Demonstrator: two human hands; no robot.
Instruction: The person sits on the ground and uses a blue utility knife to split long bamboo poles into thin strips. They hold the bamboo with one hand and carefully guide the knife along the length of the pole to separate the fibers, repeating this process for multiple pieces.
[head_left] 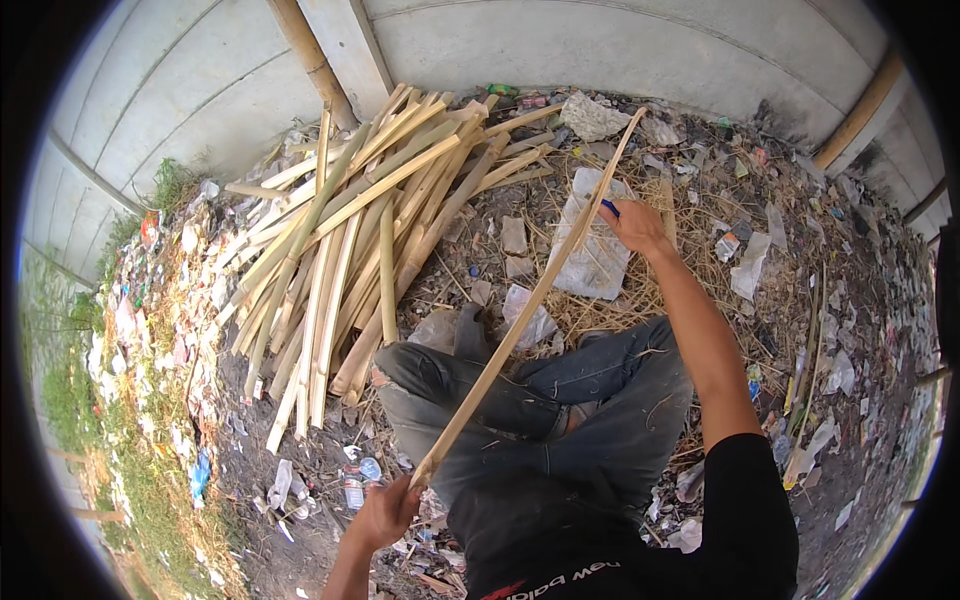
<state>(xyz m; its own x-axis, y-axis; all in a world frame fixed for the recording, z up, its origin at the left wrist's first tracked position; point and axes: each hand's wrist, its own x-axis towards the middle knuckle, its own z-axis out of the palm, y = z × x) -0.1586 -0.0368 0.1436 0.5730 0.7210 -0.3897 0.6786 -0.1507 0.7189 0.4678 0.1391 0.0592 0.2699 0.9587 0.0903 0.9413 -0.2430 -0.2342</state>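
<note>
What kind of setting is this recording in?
Likely an outdoor work spot on littered waste ground beside a concrete wall: a pile of split bamboo strips lies on bare dirt, with plastic scraps and dry straw scattered about.

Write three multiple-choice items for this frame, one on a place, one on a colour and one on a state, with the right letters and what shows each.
1. Where does the pile of split bamboo lie?
A. to the person's left, toward the concrete wall
B. across the person's lap
C. behind the right arm

2. What colour are the trousers over the bent knees?
A. red
B. grey-blue
C. white

3. How is the long bamboo strip held?
A. lying loose on the ground
B. by the left hand alone
C. by both hands, slanting across the knees

Answers:
1 A, the pile fans out on the ground on the left side, its far ends toward the wall.
2 B, the cloth is faded grey-blue.
3 C, the left hand grips the near end and the right hand holds it farther up, with something blue in its fingers.
</note>
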